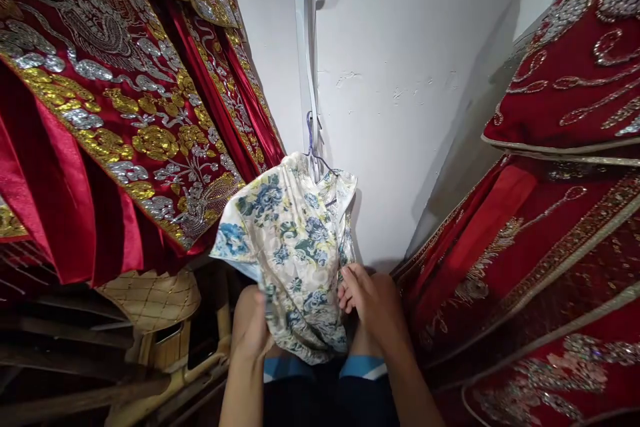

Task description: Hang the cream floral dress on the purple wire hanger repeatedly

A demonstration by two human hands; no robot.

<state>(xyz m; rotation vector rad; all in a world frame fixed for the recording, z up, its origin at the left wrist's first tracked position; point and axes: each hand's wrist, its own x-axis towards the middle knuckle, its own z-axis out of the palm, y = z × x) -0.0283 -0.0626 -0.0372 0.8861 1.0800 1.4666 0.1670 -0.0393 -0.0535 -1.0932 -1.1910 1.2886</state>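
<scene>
A short-sleeved floral blouse (300,247), white with blue and yellow flowers, hangs on a dark purple hanger (311,137) in front of me. The hanger's hook is at a narrow pale metal strip (307,33) on the wall. At the blouse's lower left side is my left hand (254,328), its thumb up and slightly blurred; its fingers are hidden behind the cloth. My right hand (359,295) has its fingers curled in at the blouse's right edge, closed on the fabric there. The lower part of the blouse bunches between my knees.
Red garments with gold and silver sequins (150,127) hang close on the left. More red beaded garments (565,227) crowd the right side. Below left stands a wooden chair with a quilted cream cushion (153,297). A white wall (400,133) is straight ahead.
</scene>
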